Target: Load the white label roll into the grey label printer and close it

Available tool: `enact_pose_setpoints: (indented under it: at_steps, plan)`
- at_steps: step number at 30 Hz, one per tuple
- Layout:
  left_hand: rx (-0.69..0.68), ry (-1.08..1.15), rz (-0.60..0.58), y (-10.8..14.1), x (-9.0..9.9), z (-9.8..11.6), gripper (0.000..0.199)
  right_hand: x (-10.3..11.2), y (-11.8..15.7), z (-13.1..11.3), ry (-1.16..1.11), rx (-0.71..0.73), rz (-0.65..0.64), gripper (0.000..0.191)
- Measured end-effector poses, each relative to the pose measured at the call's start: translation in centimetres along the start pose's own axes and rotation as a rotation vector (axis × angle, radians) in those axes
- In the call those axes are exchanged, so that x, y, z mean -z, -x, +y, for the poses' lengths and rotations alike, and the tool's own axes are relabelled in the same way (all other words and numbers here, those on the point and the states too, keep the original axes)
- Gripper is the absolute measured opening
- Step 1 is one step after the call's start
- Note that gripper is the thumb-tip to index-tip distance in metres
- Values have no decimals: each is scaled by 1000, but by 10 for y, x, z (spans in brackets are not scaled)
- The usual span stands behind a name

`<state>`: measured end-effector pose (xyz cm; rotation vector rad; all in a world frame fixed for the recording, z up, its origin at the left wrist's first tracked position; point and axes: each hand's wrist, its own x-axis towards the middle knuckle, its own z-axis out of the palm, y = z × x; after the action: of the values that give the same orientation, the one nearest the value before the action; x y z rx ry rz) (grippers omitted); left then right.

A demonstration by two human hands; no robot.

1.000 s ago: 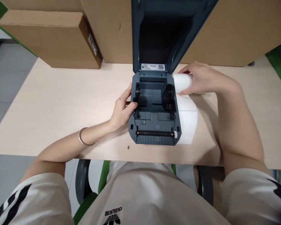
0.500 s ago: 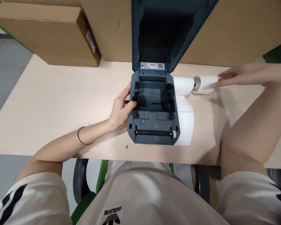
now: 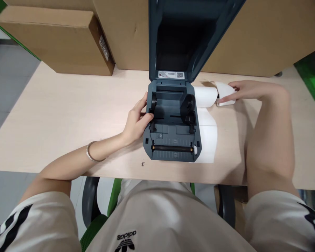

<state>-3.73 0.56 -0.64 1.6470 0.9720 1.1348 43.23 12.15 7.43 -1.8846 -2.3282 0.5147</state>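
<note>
A dark blue-grey printer (image 3: 170, 131) stands on the table with its lid (image 3: 191, 38) raised. My left hand (image 3: 138, 120) grips the printer's left side, thumb over the rim and fingers against the outer wall. Inside the printer are black roll holders and a black roller near its front. Just right of it lies a white paper roll (image 3: 206, 96), with a white sheet (image 3: 208, 140) spread in front. Beyond that roll, my right hand (image 3: 236, 91) has its fingers closed around a second white roll (image 3: 224, 90), which is tilted.
A cardboard box (image 3: 49, 45) stands at the table's back left. Large cardboard (image 3: 252, 42) rises along the back edge. A small dark mark or bit (image 3: 143, 163) is near the front edge. Chair armrests flank my body below the table.
My right hand has moved left and closed around the second white roll, which has tilted. My left hand stays on the printer.
</note>
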Motion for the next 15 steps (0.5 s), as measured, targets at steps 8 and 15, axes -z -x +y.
enact_pose_setpoints:
  at_steps: [8, 15]
  plan:
    - [4, 17, 22, -1, -2, -6, 89, 47, 49, -85, -447, -212, 4, 65]
    - [-10, -8, 13, -2, -2, 2, 85, -36, 70, -211, -452, 287, 232, 55]
